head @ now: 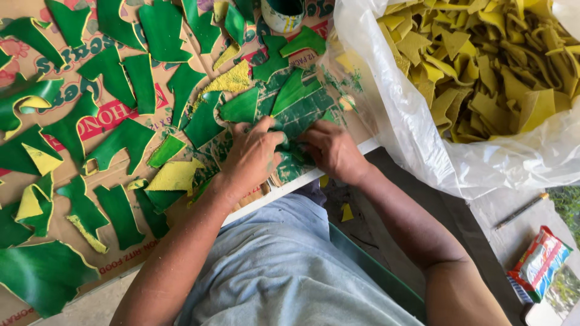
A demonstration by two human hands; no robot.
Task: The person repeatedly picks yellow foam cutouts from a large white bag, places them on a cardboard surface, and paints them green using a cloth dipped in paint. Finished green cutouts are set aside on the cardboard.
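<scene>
My left hand [254, 156] and my right hand [331, 150] press down side by side on a green-smeared patch of cardboard [305, 111] at the table's near edge. The fingers of both hands lie flat, close together; whether a small piece sits under them I cannot tell. Green-coated leather scraps [202, 124] lie just beyond the fingertips, touching the stained patch. Some scraps show their yellow suede underside [175, 176].
Many green scraps [115, 75] are spread over flattened cardboard [109, 118] on the left. A paint-stained pot [283, 13] stands at the top. A clear plastic bag [417, 121] full of yellow scraps [483, 60] sits right. A thin rod [521, 210] and snack packet [538, 262] lie lower right.
</scene>
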